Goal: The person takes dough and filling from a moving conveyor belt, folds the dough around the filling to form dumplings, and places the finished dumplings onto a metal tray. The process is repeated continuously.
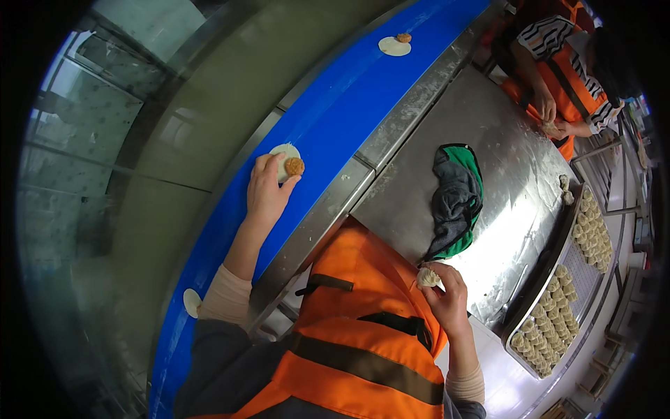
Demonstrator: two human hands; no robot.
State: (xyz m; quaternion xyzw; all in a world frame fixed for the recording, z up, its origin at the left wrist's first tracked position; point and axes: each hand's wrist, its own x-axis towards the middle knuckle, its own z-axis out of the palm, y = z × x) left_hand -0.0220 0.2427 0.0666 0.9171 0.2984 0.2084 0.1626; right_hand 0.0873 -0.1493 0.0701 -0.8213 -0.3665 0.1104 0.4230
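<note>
A round dough wrapper (285, 152) with a lump of brown filling (294, 166) lies on the blue conveyor belt (335, 105). My left hand (267, 192) grips its near edge, fingers on the left side and thumb beside the filling. Close to my apron's right side, my right hand (449, 293) pinches a pleated dumpling (428, 277) between thumb and fingers. A grey and green cloth (457, 199) sits crumpled on the steel table (398, 209), just beyond that dumpling.
Another filled wrapper (395, 46) rests farther up the belt, and one more wrapper (192, 302) is partly behind my left arm. A tray (586, 307) of dumplings stands at the right. A co-worker (565, 77) in orange handles dough at the table's far end.
</note>
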